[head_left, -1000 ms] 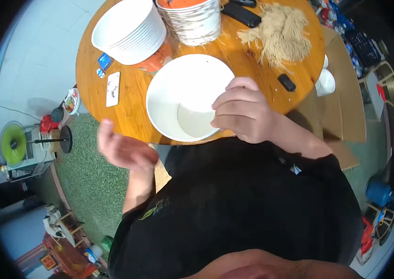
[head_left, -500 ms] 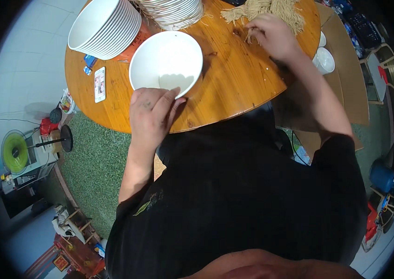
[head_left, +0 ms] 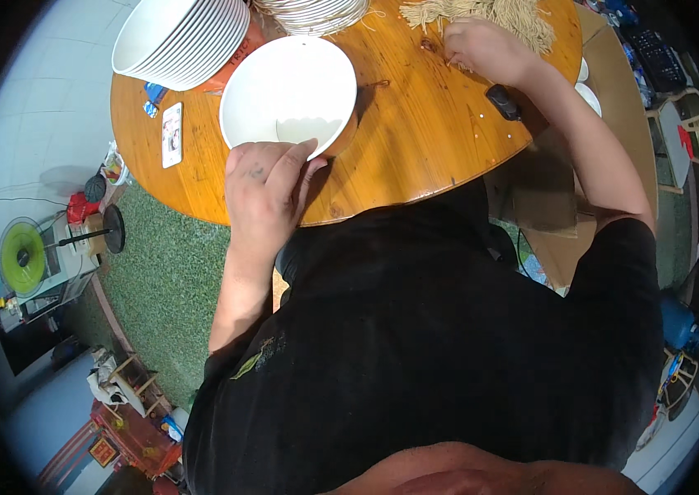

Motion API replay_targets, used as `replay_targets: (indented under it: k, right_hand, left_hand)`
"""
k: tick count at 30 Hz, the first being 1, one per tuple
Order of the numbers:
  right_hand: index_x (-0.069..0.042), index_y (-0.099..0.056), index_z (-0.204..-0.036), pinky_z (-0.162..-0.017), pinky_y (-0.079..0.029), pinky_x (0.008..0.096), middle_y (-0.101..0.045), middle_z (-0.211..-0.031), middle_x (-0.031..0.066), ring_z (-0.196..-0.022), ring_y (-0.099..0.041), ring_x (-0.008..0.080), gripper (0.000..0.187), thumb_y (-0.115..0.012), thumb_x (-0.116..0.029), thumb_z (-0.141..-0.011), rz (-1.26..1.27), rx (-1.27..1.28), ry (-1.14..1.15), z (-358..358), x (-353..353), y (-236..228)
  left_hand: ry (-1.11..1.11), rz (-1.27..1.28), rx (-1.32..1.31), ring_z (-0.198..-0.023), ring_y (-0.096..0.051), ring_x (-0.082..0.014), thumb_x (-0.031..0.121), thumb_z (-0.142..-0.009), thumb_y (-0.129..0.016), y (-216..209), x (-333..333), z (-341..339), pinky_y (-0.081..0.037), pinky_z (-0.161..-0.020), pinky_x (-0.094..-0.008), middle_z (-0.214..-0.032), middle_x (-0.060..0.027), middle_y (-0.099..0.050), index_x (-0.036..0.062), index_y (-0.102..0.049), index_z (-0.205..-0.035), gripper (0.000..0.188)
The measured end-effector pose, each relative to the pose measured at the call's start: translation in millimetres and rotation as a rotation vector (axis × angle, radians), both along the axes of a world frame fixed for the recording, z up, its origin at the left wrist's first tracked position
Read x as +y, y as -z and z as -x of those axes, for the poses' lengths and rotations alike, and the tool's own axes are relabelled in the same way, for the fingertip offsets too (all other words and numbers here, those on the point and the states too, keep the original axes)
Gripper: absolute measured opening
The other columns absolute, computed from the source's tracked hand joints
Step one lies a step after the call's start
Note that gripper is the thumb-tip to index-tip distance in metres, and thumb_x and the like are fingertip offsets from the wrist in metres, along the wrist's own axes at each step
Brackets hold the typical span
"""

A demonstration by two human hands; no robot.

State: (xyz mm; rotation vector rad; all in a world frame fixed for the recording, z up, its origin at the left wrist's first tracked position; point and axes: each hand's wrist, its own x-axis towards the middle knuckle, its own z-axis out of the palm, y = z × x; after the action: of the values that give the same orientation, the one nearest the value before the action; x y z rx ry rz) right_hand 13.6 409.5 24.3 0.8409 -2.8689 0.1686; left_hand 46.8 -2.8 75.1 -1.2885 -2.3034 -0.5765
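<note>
A white paper tub (head_left: 292, 82) is tilted on the wooden table, its mouth toward me, and its inside looks bare. My left hand (head_left: 265, 186) grips its near rim, thumb and fingers closed on the edge. Over at the far right, my right hand (head_left: 490, 51) is at the near edge of a pile of beige strings (head_left: 523, 25). Its fingers are bent together and partly hidden, so what they pinch, if anything, cannot be made out.
Nested white tubs (head_left: 188, 45) lean at the far left, beside another stack (head_left: 312, 12) with strings hanging from it. A phone (head_left: 172, 134) lies on the round table (head_left: 415, 157). A small black object (head_left: 502, 102) sits near my right forearm. Cardboard (head_left: 618, 140) stands beyond the table's right edge.
My right hand's fingers have drawn closer together at the strings, and that forearm has swung right, uncovering the black object. The left hand keeps hold of the tub. The view has shifted slightly.
</note>
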Motion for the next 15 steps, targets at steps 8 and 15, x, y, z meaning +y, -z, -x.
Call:
replay_targets:
  k: [8, 15]
  right_hand:
    - [-0.002, -0.056, -0.098, -0.096, -0.046, 0.0414, -0.056, -0.106, 0.0123, -0.109, -0.055, 0.0323, 0.013, -0.061, -0.012, -0.092, -0.095, 0.194, -0.018, -19.2, -26.9, -8.0]
    - [-0.001, -0.053, -0.102, -0.09, -0.049, 0.0409, -0.058, -0.099, 0.0138, -0.1, -0.06, 0.0338, 0.007, -0.056, -0.006, -0.099, 0.24, 0.065, 0.112, -34.3, -54.9, -10.4]
  left_hand:
    - [-0.022, -0.039, -0.027, -0.095, -0.066, -0.0285, 0.02, -0.077, -0.087, -7.3, 5.0, -1.1, -0.048, -0.087, -0.0416, -0.096, -0.0091, -0.07, 0.0059, -0.071, -0.11, 0.04]
    - [-0.021, -0.064, -0.016, -0.114, -0.066, -0.0351, 0.029, -0.073, -0.09, -15.5, -7.0, 0.5, -0.047, -0.099, -0.046, -0.109, -0.0118, -0.069, 0.005, -0.069, -0.115, 0.052]
